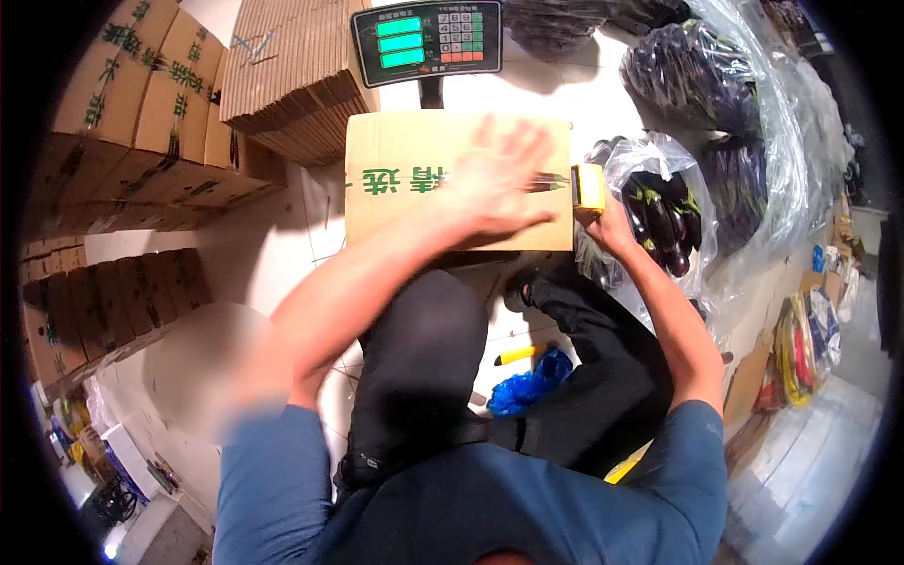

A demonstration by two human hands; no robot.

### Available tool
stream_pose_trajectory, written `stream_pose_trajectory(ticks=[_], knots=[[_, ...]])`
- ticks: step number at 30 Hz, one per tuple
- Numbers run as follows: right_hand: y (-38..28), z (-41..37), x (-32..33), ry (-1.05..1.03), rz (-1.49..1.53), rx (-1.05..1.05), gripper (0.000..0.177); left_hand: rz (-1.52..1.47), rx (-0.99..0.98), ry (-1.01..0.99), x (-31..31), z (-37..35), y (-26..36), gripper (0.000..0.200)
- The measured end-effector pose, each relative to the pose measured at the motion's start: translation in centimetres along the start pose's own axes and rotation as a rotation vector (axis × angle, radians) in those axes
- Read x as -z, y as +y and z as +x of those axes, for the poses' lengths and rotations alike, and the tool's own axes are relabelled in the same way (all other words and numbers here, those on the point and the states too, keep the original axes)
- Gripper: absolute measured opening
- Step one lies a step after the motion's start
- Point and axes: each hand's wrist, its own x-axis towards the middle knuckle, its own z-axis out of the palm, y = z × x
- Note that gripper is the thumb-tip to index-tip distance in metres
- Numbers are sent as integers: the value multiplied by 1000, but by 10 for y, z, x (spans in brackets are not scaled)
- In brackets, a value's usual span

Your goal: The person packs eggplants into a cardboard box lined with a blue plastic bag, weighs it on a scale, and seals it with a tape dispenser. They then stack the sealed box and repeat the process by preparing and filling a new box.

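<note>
Cardboard box (395, 141), printed with green characters, at the centre of the scene, on the near side of a scale display (428, 42). Left hand (504, 179), blurred, extends over the box's top, its grip spread with fingers apart; whether it touches cannot be told. Right hand (610, 226), its grip clamped on a yellow tool (589, 187) at the box's right edge. Bagged dark eggplants (669, 226) lie to the right; stacked cardboard sheets (282, 80) stand far left.
</note>
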Motion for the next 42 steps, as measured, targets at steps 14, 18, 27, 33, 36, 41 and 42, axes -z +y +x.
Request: stream_pose_trajectory(ticks=[14,18,27,33,36,41,42], knots=[[-59,41,35,-315,-170,544,64,63,-123,117,-5,38,41,86],[-63,48,34,-366,-185,625,61,67,-136,45,4,35,39,84],[40,57,-96,-336,-48,361,36,53,-157,-22,-5,45,41,78],[-4,57,-65,-490,-299,216,27,38,-193,93,-10,47,41,65],[-65,86,-62,-880,-1027,279,31,-249,-145,156,-9,48,38,59],[9,108,-180,-1010,-1088,12,35,-580,-47,220,-6,45,31,54],[0,107,-173,-986,-1059,-38,38,-648,-12,242,-8,42,29,53]])
